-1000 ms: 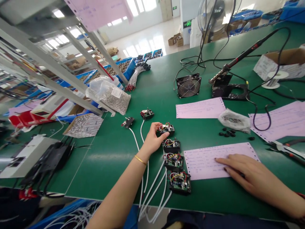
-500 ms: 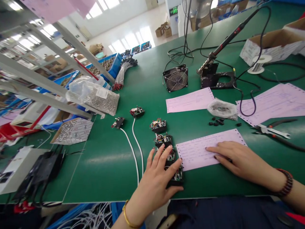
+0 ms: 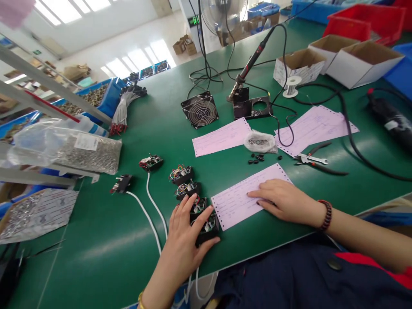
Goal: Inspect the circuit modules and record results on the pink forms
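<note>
My left hand [image 3: 183,244] lies with fingers apart over the lowest circuit board modules [image 3: 207,228], in a row of small black-based boards with coloured wires. Further up that row sit more modules [image 3: 180,174], and a separate board [image 3: 150,162] trails a white cable [image 3: 151,213]. A black connector piece [image 3: 122,183] lies to its left on a second white cable. My right hand [image 3: 283,199] rests flat on a pink printed form [image 3: 233,204], fingertips near its middle, holding nothing. The left hand hides part of the lowest boards.
A soldering iron [image 3: 254,58] stands in a black holder [image 3: 251,107] beside a caged fan [image 3: 199,110]. Further pink forms, small black parts [image 3: 255,159], a bag [image 3: 260,141], pliers [image 3: 312,159], cardboard boxes [image 3: 363,64] and bagged hardware [image 3: 86,153] lie on the green bench.
My left hand has moved off the upper module and down onto the lowest boards. The right hand stays on the form. The head has turned, shifting the whole scene left and bringing boxes into view.
</note>
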`<state>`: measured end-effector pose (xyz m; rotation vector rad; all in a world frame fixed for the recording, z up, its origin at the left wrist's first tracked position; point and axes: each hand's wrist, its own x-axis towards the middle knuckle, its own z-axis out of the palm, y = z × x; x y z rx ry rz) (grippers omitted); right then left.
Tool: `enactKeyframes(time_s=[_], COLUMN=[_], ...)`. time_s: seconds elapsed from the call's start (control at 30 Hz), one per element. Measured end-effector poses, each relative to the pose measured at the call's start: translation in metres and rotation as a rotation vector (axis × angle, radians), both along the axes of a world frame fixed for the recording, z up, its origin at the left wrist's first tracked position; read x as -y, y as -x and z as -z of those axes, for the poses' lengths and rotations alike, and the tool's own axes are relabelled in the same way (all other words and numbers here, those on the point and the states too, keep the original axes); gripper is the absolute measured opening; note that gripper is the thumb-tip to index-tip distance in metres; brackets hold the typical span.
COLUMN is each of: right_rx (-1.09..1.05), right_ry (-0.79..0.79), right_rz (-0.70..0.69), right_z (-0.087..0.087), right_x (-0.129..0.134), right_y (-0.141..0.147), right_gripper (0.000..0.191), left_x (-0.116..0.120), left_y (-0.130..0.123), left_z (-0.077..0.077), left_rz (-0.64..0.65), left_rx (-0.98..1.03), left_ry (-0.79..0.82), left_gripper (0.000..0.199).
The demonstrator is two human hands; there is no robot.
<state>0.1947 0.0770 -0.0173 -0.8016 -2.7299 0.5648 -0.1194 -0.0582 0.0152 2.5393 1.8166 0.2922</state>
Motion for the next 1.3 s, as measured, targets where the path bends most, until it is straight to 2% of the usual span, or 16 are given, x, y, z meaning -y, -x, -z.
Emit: enactKeyframes(time_s=[0.27,0.43,0.6,1.13,1.2,1.3], right_rx=[0.106,0.173,0.152,0.128,0.125,0.111], right_ry=[-0.089,-0.059,0.004,-0.019,-0.004,0.015], right_rz=[0.065,0.026,0.015,0.016,0.011,0.003], right_z=[-0.0071,-0.0092,-0.0089,-0.0038,-0.0034,-0.0039], right_x=[0.0102,0.0049,0.0012,0.0042,0.0034,0.0024], right_y=[0.0042,0.0006,-0.0020,-0.0015,-0.0021,-0.0040], right_gripper=[0.034,0.037,0.039,0.039,0.039,0.040], left_x=[-0.0026,-0.0029,-0.0034,-0.0038,-0.0033,-0.0011], left_y=[0.0001,0.0001,-0.0011,-0.0017,-0.0025,-0.0023], left_z=[-0.0009,0.0008,-0.0007,-0.0040,-0.0032,-0.0003], left_rz=[0.000,0.003,0.009,0.005,-0.008,-0.049], left_rx=[0.025,0.036,0.015,-0.011,-0.002,0.059], left_ry=[-0.008,-0.013,-0.001,0.000,0.002,0.001], left_gripper=[0.062,0.060,0.058,0.056,0.060,0.077])
